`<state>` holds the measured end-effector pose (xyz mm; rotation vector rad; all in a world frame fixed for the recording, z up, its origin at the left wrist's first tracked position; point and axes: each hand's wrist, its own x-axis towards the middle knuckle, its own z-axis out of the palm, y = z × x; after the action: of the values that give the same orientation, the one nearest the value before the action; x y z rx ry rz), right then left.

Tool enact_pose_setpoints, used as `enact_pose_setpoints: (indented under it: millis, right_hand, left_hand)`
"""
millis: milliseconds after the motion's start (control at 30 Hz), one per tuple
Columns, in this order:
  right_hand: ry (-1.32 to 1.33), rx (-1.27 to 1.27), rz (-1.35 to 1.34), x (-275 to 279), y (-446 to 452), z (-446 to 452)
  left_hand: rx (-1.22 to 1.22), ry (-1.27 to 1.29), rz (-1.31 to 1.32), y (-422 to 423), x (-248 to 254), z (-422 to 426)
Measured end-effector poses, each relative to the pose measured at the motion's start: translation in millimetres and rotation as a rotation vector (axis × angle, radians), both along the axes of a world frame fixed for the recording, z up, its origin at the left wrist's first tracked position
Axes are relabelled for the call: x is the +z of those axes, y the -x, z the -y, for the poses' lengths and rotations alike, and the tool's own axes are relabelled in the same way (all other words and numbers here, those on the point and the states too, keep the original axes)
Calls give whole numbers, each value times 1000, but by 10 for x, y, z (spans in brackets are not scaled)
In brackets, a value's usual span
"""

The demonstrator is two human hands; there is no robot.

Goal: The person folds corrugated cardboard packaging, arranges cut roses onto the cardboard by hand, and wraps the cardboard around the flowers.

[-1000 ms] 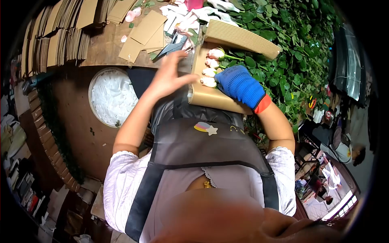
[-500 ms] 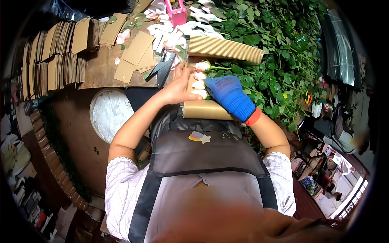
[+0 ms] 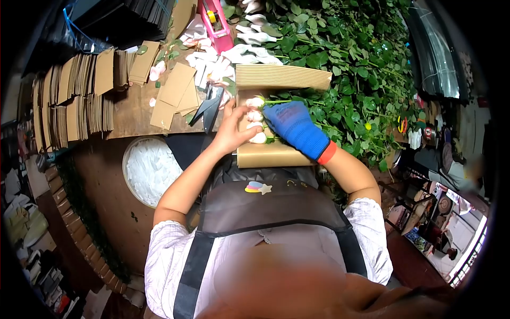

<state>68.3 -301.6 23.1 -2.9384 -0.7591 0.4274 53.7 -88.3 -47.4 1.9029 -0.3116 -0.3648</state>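
Observation:
Several pale pink roses (image 3: 255, 116) lie in a column on brown corrugated cardboard, heads to the left and stems to the right. My bare left hand (image 3: 234, 130) is bent round the heads from the left, thumb on the lower ones and forefinger by the upper ones. In a blue knitted glove, my right hand (image 3: 291, 120) lies over the stems just right of the heads, its fingers curled down on them; the fingertips are partly hidden. Above and below the roses are the corrugated cardboard's raised end (image 3: 284, 77) and its rolled near end (image 3: 273, 157).
Black-handled scissors (image 3: 208, 110) and loose cardboard pieces (image 3: 172, 98) lie left of my hand. A pink tape dispenser (image 3: 217, 29) stands behind. Leafy stems (image 3: 350, 80) are heaped to the right. Cardboard stacks (image 3: 74, 90) line the left, above a tub of white pieces (image 3: 151, 170).
The view has shifted, so the table sits lower in it. My left thumb has moved up a little along the rose heads. The gloved hand remains over the stems.

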Motion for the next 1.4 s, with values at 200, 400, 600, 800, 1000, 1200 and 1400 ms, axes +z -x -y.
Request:
enact_pose_setpoints:
  millis: [200,400,600,800,1000,1200,1400]
  right_hand:
    - [-21,-55,-49,199,70,49]
    - [-38,-134,-49,115,-134,53]
    - [55,-110,-58,24,-149,-36]
    - [-307,-155,-56,375,-11,91]
    - [-720,-287,20,276,29,142]
    - [-476,-143,62,-4,-17,105]
    - [36,-80,75,87,-91,-137]
  left_hand:
    - [150,3,-22,-56,-43,105]
    - [190,-61,118,7,-80,146]
    - [193,-26,90,-131,-13,147]
    - [226,-71,29,-268,27,211]
    - [267,122,-24,-225,-144,193]
    - [280,154,-71,-210,-183,195]
    - [252,144,0,-242,-214,170]
